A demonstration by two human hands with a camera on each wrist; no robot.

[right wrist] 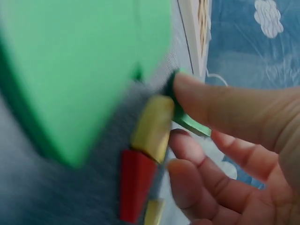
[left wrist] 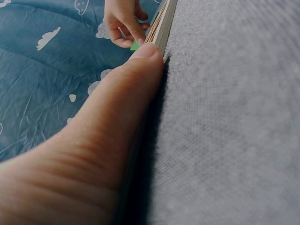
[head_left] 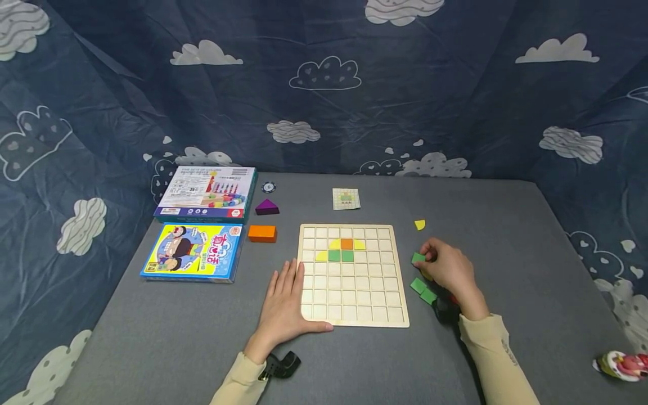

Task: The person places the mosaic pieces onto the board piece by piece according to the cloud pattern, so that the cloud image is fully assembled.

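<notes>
The left hand lies spread flat on the pale wooden grid board's near-left corner on the grey counter, while the right hand pinches a small green square tile just right of the board.

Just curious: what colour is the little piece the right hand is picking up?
Green; the green piece pinched by the right hand shows best in the head view.

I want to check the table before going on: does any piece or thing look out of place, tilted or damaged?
Nothing looks damaged or spilled. The wooden grid board lies flat and square, its five coloured tiles seated in cells. Loose pieces are only scattered: a yellow piece lies alone past the board, and green tiles lie by the right hand.
</notes>
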